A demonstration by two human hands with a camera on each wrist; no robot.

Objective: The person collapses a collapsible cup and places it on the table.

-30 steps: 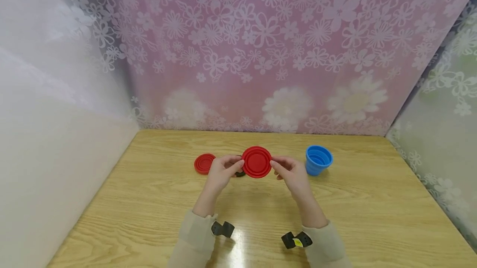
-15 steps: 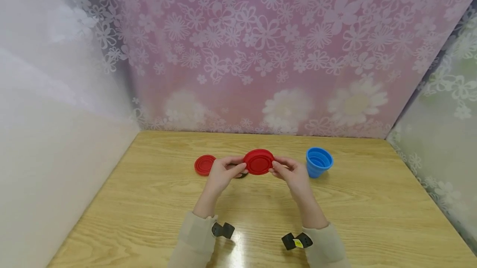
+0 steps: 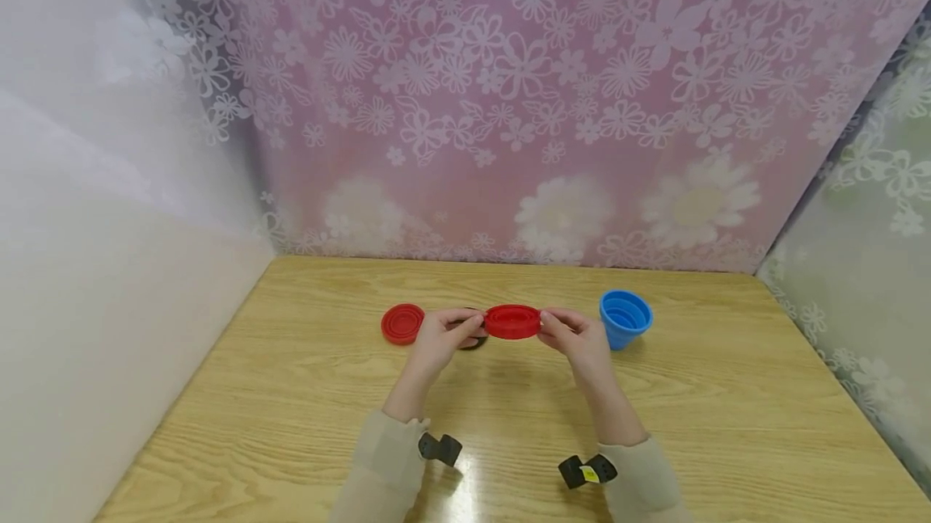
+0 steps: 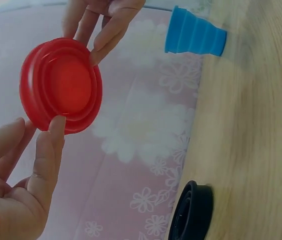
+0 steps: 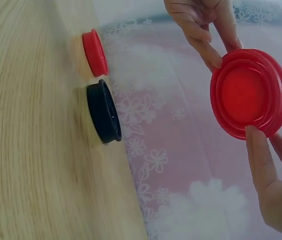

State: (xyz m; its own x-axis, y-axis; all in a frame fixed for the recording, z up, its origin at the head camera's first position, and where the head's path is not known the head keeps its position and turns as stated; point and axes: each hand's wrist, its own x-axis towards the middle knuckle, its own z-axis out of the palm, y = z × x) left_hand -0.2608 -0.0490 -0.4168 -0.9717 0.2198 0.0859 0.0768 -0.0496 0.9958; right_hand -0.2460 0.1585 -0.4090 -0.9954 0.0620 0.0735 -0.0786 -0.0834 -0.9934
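Both hands hold a red collapsible cup [image 3: 512, 322], folded flat into rings, above the table. My left hand [image 3: 440, 339] pinches its left edge between thumb and fingers. At the opposite edge, my right hand [image 3: 579, 337] pinches it the same way. The wrist views show the ringed underside of the red cup [image 4: 70, 84], with fingertips of both hands on its rim. Just behind the left hand lies a black collapsed cup [image 5: 103, 112], mostly covered by that hand in the head view.
Left of the hands, a second flattened red cup [image 3: 402, 323] lies on the wooden table [image 3: 305, 394]. A blue collapsible cup [image 3: 624, 319] stands expanded beside the right hand. Flowered curtain [image 3: 465, 103] hangs along the table's back edge.
The red cup has tipped from facing the head camera to lying nearly level, its outline now a thin ellipse. It has shifted slightly right and down in view, with both hands keeping hold.
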